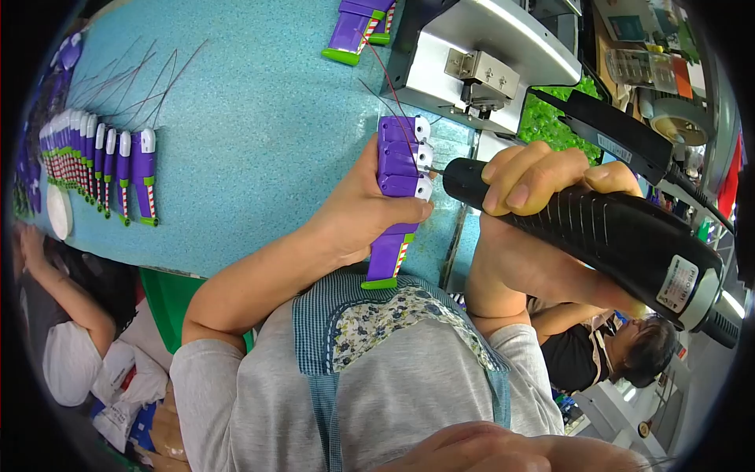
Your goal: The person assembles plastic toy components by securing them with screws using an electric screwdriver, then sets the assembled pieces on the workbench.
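One purple casing (399, 160) sits in the left hand (355, 211) — thumb across it.

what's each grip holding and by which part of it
The left grip holds the purple green-footed piece around its middle; the right grip holds the black power screwdriver around the front part of its body.

White label (678, 283) (dark print) on screwdriver (605, 233), small label (614, 149) on black device (621, 126)
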